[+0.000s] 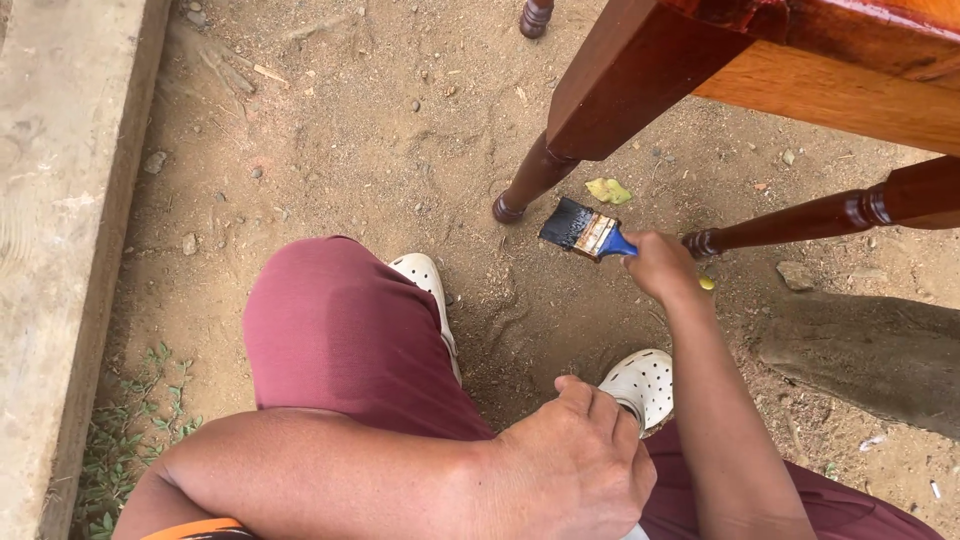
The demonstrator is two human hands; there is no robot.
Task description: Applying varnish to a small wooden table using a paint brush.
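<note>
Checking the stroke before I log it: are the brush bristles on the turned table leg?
Apart. The head view shows bare dirt between the brush bristles and the turned table leg.

Glossy varnished wood table leg [600,110], wet dark brush bristles [568,222], rough dry dirt ground [380,150]

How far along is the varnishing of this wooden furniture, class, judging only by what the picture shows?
Looks done: the near leg and the frame above it are dark and glossy. In hand: the right hand holds a wet paintbrush between the legs, while the left hand rests by the knee. Left: the lighter orange rail seems uncoated; the other legs' finish is hard to judge.
</note>
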